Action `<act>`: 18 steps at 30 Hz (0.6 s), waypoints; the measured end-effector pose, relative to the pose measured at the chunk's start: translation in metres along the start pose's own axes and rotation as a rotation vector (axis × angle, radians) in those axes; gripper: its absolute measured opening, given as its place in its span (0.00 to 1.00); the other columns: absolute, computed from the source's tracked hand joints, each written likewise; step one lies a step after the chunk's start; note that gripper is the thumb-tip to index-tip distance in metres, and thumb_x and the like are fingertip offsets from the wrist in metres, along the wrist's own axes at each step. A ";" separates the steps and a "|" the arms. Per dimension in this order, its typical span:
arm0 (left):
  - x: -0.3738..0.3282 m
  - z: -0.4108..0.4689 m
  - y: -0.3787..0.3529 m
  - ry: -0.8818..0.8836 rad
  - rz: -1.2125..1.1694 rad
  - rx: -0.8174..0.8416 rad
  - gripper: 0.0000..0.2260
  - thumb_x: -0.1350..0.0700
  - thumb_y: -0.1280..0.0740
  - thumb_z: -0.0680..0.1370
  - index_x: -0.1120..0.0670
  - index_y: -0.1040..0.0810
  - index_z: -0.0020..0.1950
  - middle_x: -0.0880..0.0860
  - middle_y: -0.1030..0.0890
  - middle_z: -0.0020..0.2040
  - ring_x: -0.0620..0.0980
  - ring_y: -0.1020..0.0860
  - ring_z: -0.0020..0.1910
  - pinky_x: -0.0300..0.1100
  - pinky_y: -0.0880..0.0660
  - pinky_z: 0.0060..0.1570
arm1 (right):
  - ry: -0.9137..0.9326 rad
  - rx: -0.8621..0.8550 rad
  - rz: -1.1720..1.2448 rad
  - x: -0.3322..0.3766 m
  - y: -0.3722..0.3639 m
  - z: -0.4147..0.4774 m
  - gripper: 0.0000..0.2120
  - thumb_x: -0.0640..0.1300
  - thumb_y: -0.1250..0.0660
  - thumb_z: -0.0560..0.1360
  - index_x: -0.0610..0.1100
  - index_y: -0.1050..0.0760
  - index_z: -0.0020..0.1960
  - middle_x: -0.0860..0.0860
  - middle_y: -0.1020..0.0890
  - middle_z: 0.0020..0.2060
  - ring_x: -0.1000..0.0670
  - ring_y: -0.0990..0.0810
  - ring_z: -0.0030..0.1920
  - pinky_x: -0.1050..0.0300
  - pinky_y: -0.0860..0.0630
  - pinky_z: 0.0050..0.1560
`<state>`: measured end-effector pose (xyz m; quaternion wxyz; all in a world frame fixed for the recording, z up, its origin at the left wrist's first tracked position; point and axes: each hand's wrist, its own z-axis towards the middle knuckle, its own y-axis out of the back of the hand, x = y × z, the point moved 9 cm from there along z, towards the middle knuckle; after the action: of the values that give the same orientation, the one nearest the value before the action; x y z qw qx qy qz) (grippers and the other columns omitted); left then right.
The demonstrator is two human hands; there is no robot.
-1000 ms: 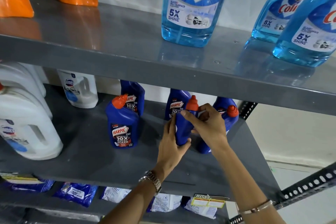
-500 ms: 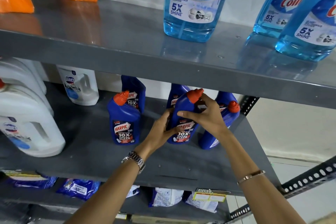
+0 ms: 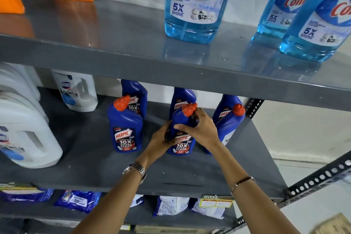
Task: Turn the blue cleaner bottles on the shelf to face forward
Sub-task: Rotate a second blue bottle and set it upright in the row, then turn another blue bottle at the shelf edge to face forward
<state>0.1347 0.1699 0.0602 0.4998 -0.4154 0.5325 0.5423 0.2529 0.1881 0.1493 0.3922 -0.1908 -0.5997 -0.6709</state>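
A dark blue Harpic bottle (image 3: 181,137) with an orange cap is held upright at the middle of the grey middle shelf (image 3: 91,173), its label facing forward. It is clasped low on its left side by the left hand (image 3: 161,138), and its shoulder is wrapped by the right hand (image 3: 201,129). A forward-facing bottle (image 3: 124,127) stands just to the left. Another bottle (image 3: 230,125), just to the right, is turned sideways. Two more are seen behind.

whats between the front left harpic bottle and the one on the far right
The middle front Harpic bottle, held by the left hand and right hand, stands between the front left bottle and the far right bottle in the head view.
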 end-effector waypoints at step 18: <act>0.000 0.013 -0.133 -0.120 0.078 -0.060 0.36 0.47 0.28 0.65 0.51 0.39 0.69 0.54 0.28 0.64 0.50 0.30 0.63 0.49 0.32 0.64 | -0.242 -0.143 0.520 -0.132 0.094 -0.008 0.33 0.34 0.27 0.66 0.46 0.35 0.67 0.49 0.25 0.63 0.48 0.27 0.63 0.48 0.29 0.63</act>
<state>0.2665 0.1736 0.0402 0.4965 -0.3758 0.5010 0.6011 0.4075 0.2220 0.1132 0.4622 -0.4439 -0.5244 -0.5606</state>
